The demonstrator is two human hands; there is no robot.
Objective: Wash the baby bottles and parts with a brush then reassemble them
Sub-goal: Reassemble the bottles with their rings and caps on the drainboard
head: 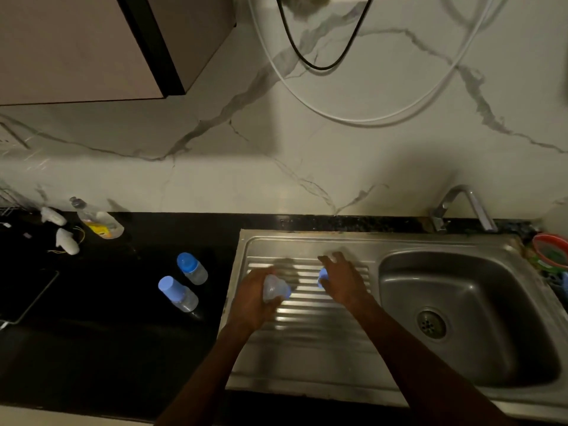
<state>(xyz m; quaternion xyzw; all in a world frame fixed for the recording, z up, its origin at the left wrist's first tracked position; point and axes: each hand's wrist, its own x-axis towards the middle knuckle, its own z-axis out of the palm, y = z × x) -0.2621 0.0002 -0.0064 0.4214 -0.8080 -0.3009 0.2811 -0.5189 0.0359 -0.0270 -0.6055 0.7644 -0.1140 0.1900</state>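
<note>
- Baby bottle of clear plastic with a blue base edge (274, 289) lies in the curled fingers of the left hand (255, 298), held above the ribbed steel draining board (310, 321).
- Just right of it, the right hand (342, 279) pinches a small blue plastic part (322, 276) under spread fingers; the part's exact shape is blurred.
- Well to the left of the left hand, two more clear baby bottles stand on the glossy black countertop (107, 333): the nearer one wears a pale blue domed cap (177, 293), the farther one a darker blue screw ring (192, 268). Whether they hold anything cannot be told.
- Farther left, near the marble-patterned wall (307, 167), a clear squeeze bottle with a yellow label (97, 221) stands, with two white rounded objects (66, 239) beside it.
- Right of the right hand, the stainless steel sink basin (461, 290) holds only its round perforated drain (431, 324); a chrome tap (461, 207) rises behind it.
- At the far right, a red-rimmed bowl (550, 250) sits on the sink's edge; its contents are unclear.
</note>
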